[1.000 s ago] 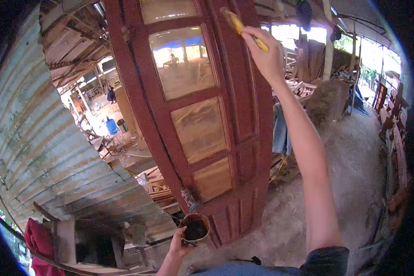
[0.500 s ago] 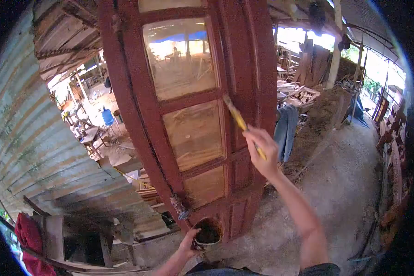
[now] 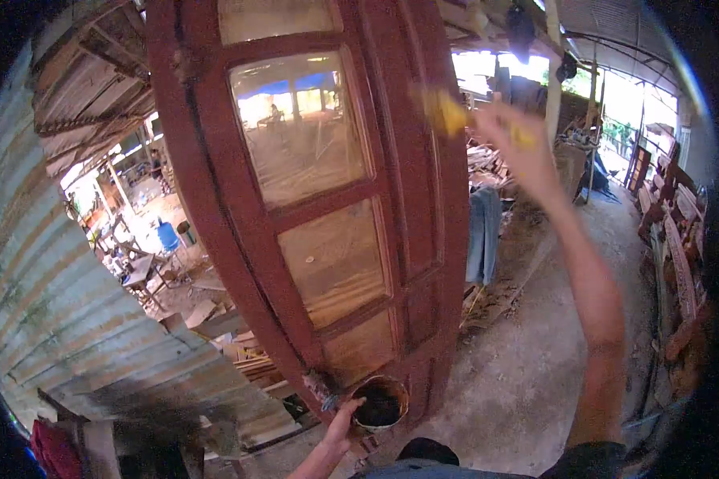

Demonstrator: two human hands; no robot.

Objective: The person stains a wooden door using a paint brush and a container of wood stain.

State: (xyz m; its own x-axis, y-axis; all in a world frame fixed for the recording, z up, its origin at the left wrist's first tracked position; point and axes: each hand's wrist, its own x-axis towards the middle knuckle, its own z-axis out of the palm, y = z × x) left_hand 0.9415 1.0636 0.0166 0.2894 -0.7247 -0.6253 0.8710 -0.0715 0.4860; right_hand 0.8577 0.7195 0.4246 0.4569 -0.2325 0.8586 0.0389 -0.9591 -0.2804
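Observation:
A tall red-brown wooden door [image 3: 415,184] with glass panes [image 3: 307,132] stands upright in front of me. My right hand [image 3: 519,140] is closed around a yellow-handled brush [image 3: 447,113], blurred by motion, with its bristles over the upper right part of the door. Low in the view, my left hand [image 3: 341,425] grips the rim of a round container [image 3: 380,401] with dark contents. The container is close to the door's lower part, beside a cloth-like bundle [image 3: 319,388] on the door's edge.
Corrugated metal sheeting [image 3: 48,263] rises at the left. A blue-grey cloth [image 3: 482,235] hangs just right of the door. Wood pieces [image 3: 683,231] lean along the far right, and a blue chair [image 3: 168,235] stands beyond the sheeting.
My right hand has moved up and to the right with the brush, off the frame beside the glass. The view has shifted, and my left hand still holds the container.

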